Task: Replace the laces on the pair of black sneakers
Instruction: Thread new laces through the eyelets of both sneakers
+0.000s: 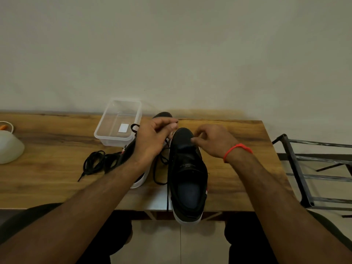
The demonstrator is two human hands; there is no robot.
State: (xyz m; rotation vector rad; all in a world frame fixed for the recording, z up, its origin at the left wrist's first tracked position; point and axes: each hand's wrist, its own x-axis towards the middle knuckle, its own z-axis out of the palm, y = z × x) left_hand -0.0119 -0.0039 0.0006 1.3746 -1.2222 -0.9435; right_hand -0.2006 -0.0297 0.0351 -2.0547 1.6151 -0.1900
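Your left hand pinches the lace, right hand pinches at the shoe toe; a tug could drag that overhanging shoe off the table.

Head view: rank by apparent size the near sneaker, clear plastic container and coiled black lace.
1. Near sneaker, though nearness inflates it.
2. Clear plastic container.
3. Coiled black lace.

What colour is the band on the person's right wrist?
Orange-red; the wrist band shows clearly in the head view, on the right hand.
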